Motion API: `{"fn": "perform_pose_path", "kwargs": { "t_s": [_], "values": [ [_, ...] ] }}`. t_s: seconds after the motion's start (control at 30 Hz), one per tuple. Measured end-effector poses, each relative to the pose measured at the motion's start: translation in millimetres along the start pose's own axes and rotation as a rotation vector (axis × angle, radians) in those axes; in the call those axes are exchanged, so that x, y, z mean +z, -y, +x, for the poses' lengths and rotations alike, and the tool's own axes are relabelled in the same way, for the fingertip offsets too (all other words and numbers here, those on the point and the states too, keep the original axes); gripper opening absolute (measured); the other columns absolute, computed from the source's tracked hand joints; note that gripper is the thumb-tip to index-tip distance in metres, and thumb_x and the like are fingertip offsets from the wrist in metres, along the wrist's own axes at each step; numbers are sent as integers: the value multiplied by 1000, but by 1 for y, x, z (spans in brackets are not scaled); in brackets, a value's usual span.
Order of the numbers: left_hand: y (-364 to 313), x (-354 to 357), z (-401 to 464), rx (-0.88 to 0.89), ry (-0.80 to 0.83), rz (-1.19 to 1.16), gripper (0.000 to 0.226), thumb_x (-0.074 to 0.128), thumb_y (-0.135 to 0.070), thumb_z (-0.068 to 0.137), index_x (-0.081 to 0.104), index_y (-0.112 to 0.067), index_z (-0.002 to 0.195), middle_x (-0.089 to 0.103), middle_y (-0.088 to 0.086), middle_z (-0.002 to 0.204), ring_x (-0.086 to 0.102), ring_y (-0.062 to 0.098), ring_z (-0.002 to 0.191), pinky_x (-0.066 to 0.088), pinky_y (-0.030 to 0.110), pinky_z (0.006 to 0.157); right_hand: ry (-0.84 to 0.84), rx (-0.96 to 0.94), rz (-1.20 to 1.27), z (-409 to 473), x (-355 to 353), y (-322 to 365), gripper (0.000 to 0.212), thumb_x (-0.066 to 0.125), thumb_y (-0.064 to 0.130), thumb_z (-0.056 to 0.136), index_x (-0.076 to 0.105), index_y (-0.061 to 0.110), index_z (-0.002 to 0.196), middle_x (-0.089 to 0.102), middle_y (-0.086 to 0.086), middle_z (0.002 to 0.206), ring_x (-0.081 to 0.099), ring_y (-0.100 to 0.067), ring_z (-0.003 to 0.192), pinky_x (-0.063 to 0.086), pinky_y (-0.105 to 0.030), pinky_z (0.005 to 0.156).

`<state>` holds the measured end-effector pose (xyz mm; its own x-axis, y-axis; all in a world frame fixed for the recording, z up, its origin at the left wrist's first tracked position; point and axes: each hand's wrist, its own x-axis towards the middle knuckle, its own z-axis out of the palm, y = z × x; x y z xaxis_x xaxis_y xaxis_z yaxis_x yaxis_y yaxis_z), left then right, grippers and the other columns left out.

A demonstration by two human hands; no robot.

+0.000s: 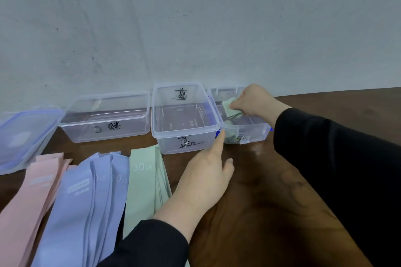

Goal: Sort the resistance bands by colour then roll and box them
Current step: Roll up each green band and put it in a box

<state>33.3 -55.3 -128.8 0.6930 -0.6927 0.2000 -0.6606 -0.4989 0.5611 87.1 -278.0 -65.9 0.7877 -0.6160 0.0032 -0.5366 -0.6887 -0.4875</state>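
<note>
Black sleeves cover both forearms. Left hand (201, 176) reaches forward from the lower centre, palm down, fingers straight and loose, holding nothing; fingertips touch the near right corner of the middle box (184, 115), thumb apart over the table (271, 201). Right hand (253, 99) reaches further, over the right box (245, 130), fingers curled and pinching a rolled green band (229, 105) just above the box's open top. Something pale green lies in that box; the wall blurs it and I cannot tell its form.

Flat bands lie near left on the table in three groups: pink bands (32, 197) leftmost, blue bands (86, 201) beside them, green bands (143, 188) rightmost, top one printed "30 LB". Groups overlap at the edges; the green group's far end touches the middle box.

Table: dark brown wood, glossy, with glare near the right box.

Three clear plastic boxes stand in a row at the far edge against the wall; left box (106, 117) and middle box carry black handwritten marks. Lid (23, 136), blue-rimmed, lies at far left beside the left box.

Wall (195, 28): pale grey, scuffed, small dark specks
</note>
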Motion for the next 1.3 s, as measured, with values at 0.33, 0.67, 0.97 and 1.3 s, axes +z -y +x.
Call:
{"fn": "perform_pose_path", "kwargs": {
  "t_s": [0.33,0.67,0.97,1.3],
  "values": [
    [1,4,2,-10,116,-130,86,51,-47,100,-18,-48,152,56,-2,134,52,11,121,40,23,93,77,-9,-144,11,19,10,32,67,28,82,47,11,64,48,-2,57,46,-21,54,33,-26,47],
    [7,8,6,-18,123,-166,85,51,-48,100,-16,-48,153,52,-6,142,48,9,127,34,19,94,262,32,17,8,20,12,36,67,31,88,57,10,60,57,-1,44,46,-15,36,42,-21,48],
    [8,9,6,-21,120,-153,85,51,-47,100,-15,-49,153,49,-9,145,46,7,130,33,18,95,276,60,258,16,21,-1,32,68,35,96,67,4,86,69,-9,75,65,-19,65,58,-31,71],
    [7,7,6,-40,96,-119,78,49,-45,101,-4,-41,158,54,-10,141,50,5,125,32,14,92,297,56,159,13,18,3,35,68,36,96,61,9,75,61,-6,59,57,-17,51,50,-28,60]
  ]
}}
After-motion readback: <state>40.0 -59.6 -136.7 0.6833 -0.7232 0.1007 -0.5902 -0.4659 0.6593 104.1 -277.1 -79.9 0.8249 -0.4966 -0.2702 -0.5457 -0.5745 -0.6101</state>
